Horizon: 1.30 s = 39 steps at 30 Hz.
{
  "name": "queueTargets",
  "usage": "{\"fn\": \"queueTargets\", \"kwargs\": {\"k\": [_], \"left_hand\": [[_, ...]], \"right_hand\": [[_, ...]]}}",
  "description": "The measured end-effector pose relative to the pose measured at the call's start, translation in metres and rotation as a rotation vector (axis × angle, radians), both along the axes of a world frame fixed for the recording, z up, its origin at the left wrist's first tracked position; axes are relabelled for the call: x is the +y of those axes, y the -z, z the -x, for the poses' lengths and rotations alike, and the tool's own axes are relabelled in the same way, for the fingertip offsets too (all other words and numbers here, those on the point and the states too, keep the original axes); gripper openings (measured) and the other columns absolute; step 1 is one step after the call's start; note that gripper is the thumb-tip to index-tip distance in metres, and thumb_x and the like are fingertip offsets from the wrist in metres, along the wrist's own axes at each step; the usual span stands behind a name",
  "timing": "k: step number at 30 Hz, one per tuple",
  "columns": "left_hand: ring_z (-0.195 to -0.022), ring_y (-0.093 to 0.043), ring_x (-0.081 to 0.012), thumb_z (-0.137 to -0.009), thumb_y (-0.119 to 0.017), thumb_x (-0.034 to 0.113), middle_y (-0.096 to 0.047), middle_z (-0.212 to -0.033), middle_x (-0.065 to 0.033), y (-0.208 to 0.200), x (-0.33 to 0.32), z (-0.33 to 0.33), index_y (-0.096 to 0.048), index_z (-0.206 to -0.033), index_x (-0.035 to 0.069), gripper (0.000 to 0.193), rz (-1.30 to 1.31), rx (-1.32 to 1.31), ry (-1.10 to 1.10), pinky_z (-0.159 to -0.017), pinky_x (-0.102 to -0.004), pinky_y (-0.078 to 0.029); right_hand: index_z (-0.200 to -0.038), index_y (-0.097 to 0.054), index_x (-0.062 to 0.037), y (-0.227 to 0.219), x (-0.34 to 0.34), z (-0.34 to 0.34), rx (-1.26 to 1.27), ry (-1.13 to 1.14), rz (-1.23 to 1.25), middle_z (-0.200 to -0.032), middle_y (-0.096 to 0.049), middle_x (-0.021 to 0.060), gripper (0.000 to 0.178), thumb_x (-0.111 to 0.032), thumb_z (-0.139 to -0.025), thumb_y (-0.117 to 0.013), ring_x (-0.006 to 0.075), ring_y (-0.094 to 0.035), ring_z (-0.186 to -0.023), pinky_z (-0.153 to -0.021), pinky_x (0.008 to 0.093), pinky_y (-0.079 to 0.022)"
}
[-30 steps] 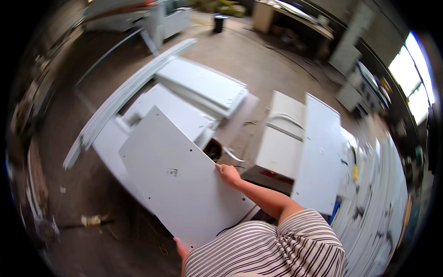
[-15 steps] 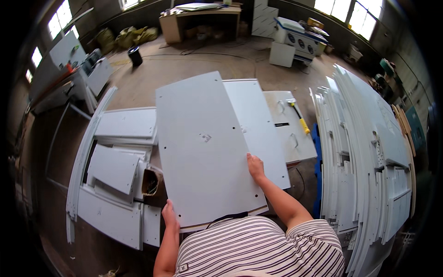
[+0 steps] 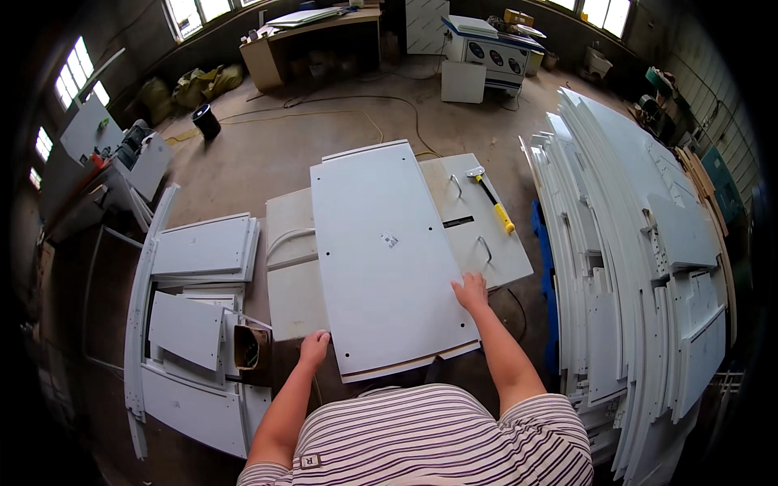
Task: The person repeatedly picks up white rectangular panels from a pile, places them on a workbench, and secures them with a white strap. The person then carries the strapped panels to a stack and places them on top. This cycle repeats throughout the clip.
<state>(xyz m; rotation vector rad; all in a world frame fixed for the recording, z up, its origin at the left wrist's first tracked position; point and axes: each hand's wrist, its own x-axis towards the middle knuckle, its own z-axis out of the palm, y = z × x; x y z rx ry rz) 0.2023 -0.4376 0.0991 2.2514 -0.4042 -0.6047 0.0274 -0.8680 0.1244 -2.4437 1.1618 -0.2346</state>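
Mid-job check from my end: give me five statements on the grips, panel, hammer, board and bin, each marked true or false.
1. The right grip is at the right edge of the white panel. True.
2. The left grip is on the hammer. False: the left grip is at the panel's left edge; the hammer lies untouched.
3. The board under the hammer has two metal handles. True.
4. The hammer lies left of the panel. False: it lies to the right.
5. The black bin stands on the panel. False: the bin stands on the floor.

L hand [image 3: 314, 349] part-curled, R hand [image 3: 471, 293] back-up & a bit farther fwd, well apart.
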Motion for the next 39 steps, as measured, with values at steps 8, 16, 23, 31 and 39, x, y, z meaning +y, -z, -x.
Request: {"fn": "queueTargets", "kwargs": {"k": [8, 16, 23, 31, 39], "left_hand": [[-0.079, -0.056, -0.0183, -0.089, -0.053, 0.022, -0.066, -0.09, -0.0121, 0.033, -0.044, 0.001, -0.062, -0.105, -0.003, 0.03, 0.263, 0.271, -0.2, -0.075, -0.0329, -0.045], [-0.069, -0.048, -0.0101, -0.089, -0.056, 0.021, -0.06, -0.075, -0.0037, 0.051, -0.045, -0.002, -0.064, -0.096, -0.006, 0.028, 0.223, 0.311, -0.317, -0.064, -0.0303, -0.043], [-0.064, -0.048, -0.0086, -0.09, -0.055, 0.02, -0.061, -0.07, -0.0032, -0.004, -0.065, 0.04, -0.065, -0.099, -0.002, 0.027, 0.205, 0.395, -0.283, -0.057, -0.03, -0.042], [-0.066, -0.064, -0.0282, -0.088, -0.053, 0.026, -0.064, -0.075, -0.0175, -0.004, -0.088, 0.08, -0.065, -0.101, 0.005, 0.027, 0.034, 0.303, -0.006, -0.064, -0.0376, -0.048], [-0.057, -0.062, -0.015, -0.087, -0.054, 0.038, -0.064, -0.06, -0.0088, 0.018, -0.136, -0.034, -0.067, -0.065, 0.003, 0.043, -0.1, 0.278, 0.026, -0.062, -0.0326, -0.05]], "right_hand": [[-0.105, -0.054, 0.0043, 0.073, -0.004, 0.067, 0.028, 0.251, -0.628, -0.108, -0.057, 0.0307, 0.073, -0.064, -0.088, -0.035, 0.0439, -0.052, -0.107, -0.09, 0.047, -0.04], [-0.111, -0.054, 0.0014, 0.074, 0.002, 0.067, -0.012, 0.257, -0.56, -0.111, -0.055, 0.0306, 0.074, -0.064, -0.091, -0.025, 0.0447, -0.049, -0.11, -0.092, 0.0471, -0.037], [-0.117, -0.055, -0.0006, 0.052, 0.005, 0.11, -0.084, 0.273, -0.605, -0.114, -0.056, 0.0272, 0.069, -0.058, -0.094, -0.024, 0.0426, -0.048, -0.113, -0.094, 0.0435, -0.038], [-0.129, -0.044, 0.0078, 0.058, -0.026, 0.201, -0.099, 0.318, -0.663, -0.131, -0.048, 0.0228, 0.066, -0.049, -0.098, -0.03, 0.0289, -0.043, -0.125, -0.104, 0.0322, -0.032], [-0.122, -0.049, 0.0089, 0.051, -0.037, 0.194, -0.187, 0.301, -0.835, -0.12, -0.057, 0.016, 0.066, -0.049, -0.098, -0.03, 0.0222, -0.052, -0.112, -0.097, 0.0305, -0.037]]}}
